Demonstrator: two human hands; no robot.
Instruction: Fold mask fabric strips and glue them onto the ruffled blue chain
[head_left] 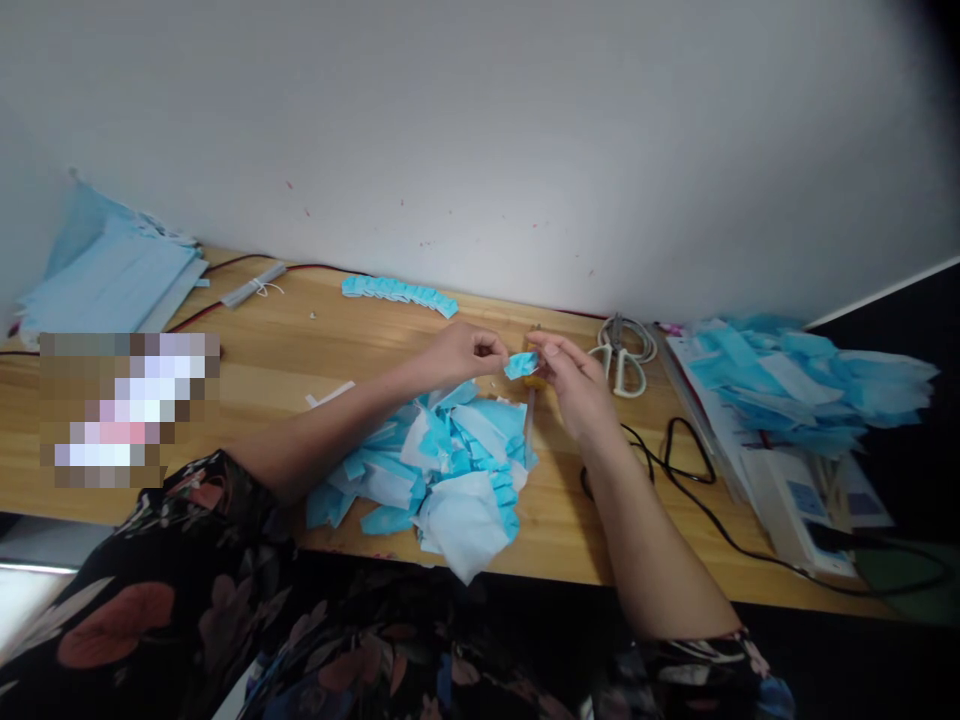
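In the head view, a small folded piece of light blue cloth-like fabric [520,366] sits between my two hands above the table. My right hand [576,388] pinches its right end between thumb and fingers. Close to its left end, my left hand [474,355] is closed in a pinch; anything in those fingertips is too small to make out. Below the hands lies a loose heap of blue and white fabric scraps [457,460]. A yellow object [537,378] is partly hidden behind the right hand. A strip of pleated blue fabric [399,292] lies near the wall.
White-handled scissors [621,368] and a coiled cable lie right of my right hand. Black cord [697,520] loops across the right side. More blue scraps [795,370] are piled at far right. A stack of blue sheets [112,270] stands at far left, near a blurred-out object [127,410].
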